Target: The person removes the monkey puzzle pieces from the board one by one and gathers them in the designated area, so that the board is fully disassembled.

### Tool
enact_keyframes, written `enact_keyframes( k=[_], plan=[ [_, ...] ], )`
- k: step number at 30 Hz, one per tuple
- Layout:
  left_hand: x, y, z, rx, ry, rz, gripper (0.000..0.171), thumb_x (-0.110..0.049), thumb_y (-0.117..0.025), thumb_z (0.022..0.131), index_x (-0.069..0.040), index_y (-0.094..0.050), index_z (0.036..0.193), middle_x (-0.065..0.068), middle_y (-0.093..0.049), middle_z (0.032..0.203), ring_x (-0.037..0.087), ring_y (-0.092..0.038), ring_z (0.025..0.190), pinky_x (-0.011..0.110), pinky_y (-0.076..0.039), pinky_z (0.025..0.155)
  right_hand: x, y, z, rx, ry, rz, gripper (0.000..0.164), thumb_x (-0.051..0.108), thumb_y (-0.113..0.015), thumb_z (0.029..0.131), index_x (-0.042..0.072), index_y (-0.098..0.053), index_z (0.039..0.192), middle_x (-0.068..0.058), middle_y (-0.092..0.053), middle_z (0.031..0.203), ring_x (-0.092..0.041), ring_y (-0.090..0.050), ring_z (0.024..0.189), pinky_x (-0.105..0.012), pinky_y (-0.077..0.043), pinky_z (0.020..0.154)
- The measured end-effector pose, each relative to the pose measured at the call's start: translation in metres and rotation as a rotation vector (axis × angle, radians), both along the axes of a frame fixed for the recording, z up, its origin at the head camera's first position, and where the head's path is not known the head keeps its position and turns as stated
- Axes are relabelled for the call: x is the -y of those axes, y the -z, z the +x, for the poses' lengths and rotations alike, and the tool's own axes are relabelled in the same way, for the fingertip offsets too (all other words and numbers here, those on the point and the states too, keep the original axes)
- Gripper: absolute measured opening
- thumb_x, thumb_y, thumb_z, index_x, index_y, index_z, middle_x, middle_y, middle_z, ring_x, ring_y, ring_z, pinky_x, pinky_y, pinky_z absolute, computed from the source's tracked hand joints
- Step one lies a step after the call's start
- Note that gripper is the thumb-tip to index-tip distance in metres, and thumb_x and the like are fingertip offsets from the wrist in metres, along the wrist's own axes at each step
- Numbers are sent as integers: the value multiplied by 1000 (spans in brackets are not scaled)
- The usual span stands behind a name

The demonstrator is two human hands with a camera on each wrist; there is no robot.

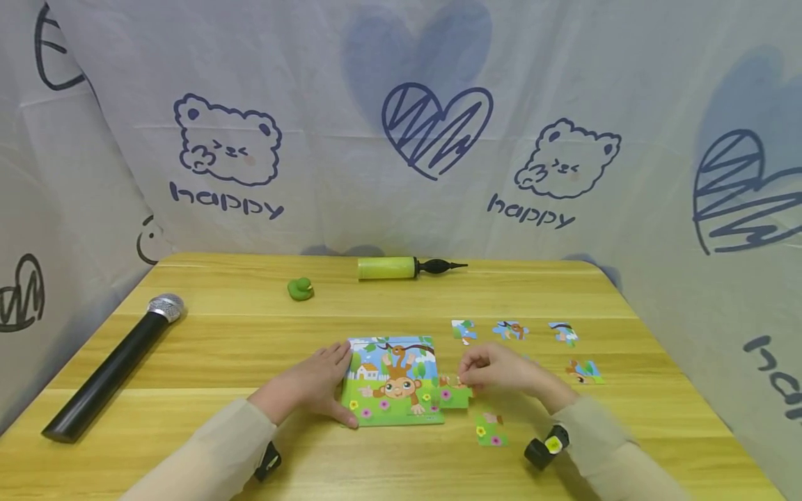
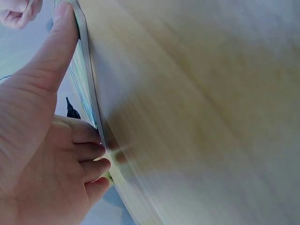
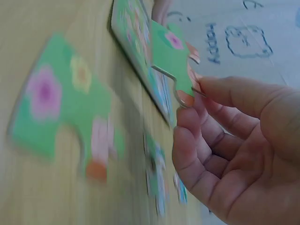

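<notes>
A square puzzle board (image 1: 391, 383) with a hanging monkey picture lies on the table in the head view. My left hand (image 1: 321, 379) rests at its left side, thumb near the lower corner and fingers along the edge; the left wrist view has the thumb (image 2: 58, 42) stretched along the rim. Between thumb and fingertips my right hand (image 1: 498, 369) pinches a green puzzle piece (image 3: 168, 54) with a pink flower. That piece overlaps the board's right edge in the head view. Below the right hand lies another flowered puzzle piece (image 1: 491, 430).
Several loose pieces, among them one with a monkey (image 1: 510, 330) and one with an eye (image 1: 584, 372), lie at the right. Toward the back are a green rubber duck (image 1: 301, 289) and a yellow hand pump (image 1: 387, 268). A black microphone (image 1: 115, 369) lies at the left.
</notes>
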State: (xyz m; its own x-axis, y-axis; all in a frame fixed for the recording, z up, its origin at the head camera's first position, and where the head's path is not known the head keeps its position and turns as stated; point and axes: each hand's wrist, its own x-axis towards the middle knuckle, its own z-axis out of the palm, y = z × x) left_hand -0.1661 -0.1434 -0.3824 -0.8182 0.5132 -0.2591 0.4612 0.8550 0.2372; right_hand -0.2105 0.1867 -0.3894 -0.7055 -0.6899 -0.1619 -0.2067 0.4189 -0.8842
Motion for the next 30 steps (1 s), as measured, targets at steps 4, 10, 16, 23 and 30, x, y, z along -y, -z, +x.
enact_keyframes(
  k=[4,10,16,23,30],
  plan=[
    [0,1,0,-2,1,3,114,-62,-69,66,13,-24,139,27,-17,146,38,-16,134,44,-13,110,-29,2,0,-12,28,31,14,15,-59,90,1,-61,88,-6,-62,80,-17,-57,67,-30,-51,61],
    [0,2,-1,-1,-4,10,114,-62,-69,66,12,-24,139,27,-16,147,38,-15,135,44,-13,110,-72,1,3,-23,52,69,16,15,-58,90,0,-62,87,-6,-63,79,-18,-59,66,-30,-52,58],
    [0,3,-1,0,-8,6,114,-62,-69,65,12,-24,139,27,-16,147,38,-15,135,44,-13,110,-105,0,6,14,-14,45,15,9,-57,90,-3,-64,87,-5,-63,76,-9,-56,61,-25,-50,54],
    [0,2,-1,-11,2,6,114,-62,-70,65,13,-24,139,27,-17,146,39,-16,134,44,-14,110,-126,4,10,53,-71,39,15,6,-56,90,-3,-66,85,-4,-60,67,-5,-49,53,-20,-45,48],
    [0,3,-1,-7,-6,-2,115,-64,-68,65,12,-24,139,26,-17,147,37,-15,135,44,-14,110,-132,8,12,77,-60,45,16,7,-57,90,-4,-66,84,-8,-59,62,-5,-49,51,-19,-45,46]
  ],
)
